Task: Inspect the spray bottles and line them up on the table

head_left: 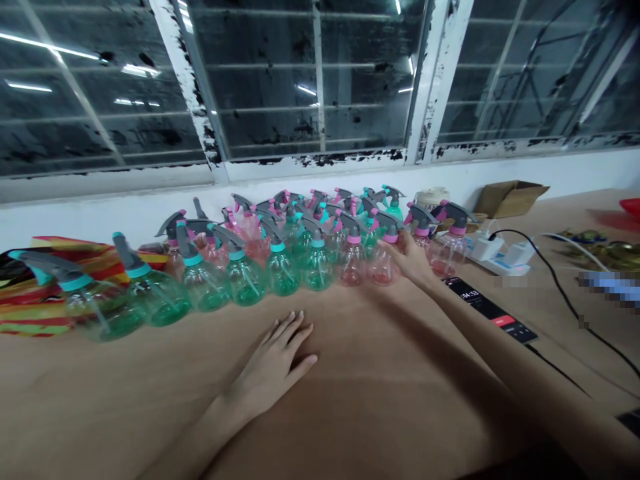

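Observation:
My left hand [277, 360] lies flat on the brown table, fingers spread, with nothing in it. My right hand [414, 259] reaches to the front row and closes its fingers at the neck of a pink spray bottle [382, 268], which stands upright on the table. Left of it is another pink spray bottle [352, 265]. Green spray bottles [284, 272] with turquoise collars and grey heads continue that row to the left. A clear pink spray bottle [447, 253] stands just right of my right hand. Further pink and green bottles crowd behind.
A phone [490, 310] showing a timer lies right of my right forearm. Beyond it are a white power strip [500, 257] with cables and an open cardboard box [511, 199]. Striped colourful fabric or plastic [30, 310] lies at the left. Windows [310, 80] rise behind the table.

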A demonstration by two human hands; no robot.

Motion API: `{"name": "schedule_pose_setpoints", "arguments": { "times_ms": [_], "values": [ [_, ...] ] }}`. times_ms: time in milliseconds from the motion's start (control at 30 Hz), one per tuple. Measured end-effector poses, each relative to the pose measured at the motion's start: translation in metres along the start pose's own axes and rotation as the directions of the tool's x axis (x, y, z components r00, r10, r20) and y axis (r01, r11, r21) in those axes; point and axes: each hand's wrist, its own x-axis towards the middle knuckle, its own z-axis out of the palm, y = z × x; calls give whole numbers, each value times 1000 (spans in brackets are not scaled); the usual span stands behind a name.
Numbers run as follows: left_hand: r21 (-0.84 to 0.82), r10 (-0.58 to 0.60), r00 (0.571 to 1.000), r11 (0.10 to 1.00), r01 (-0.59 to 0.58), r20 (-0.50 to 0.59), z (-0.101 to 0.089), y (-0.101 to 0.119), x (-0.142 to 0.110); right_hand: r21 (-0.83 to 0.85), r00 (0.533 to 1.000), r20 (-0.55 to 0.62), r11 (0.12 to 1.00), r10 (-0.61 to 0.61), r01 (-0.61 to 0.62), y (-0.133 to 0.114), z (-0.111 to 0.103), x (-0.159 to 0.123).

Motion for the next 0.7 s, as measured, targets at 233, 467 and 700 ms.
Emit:
{"name": "schedule_pose_setpoints", "arguments": {
  "times_ms": [233,467,700],
  "values": [
    [-7,4,999,1000,-4,-39,2,-2,0,71,998,-46,996,-47,51,-3,-26,-22],
    [8,17,999,1000,-16,-44,2,-2,1,-176,979,-192,980,62,-97,11,-75,-5],
    [-3,6,999,1000,-6,-34,1,-2,1,-465,987,-58,871,150,-160,26,-66,29]
  ]
}}
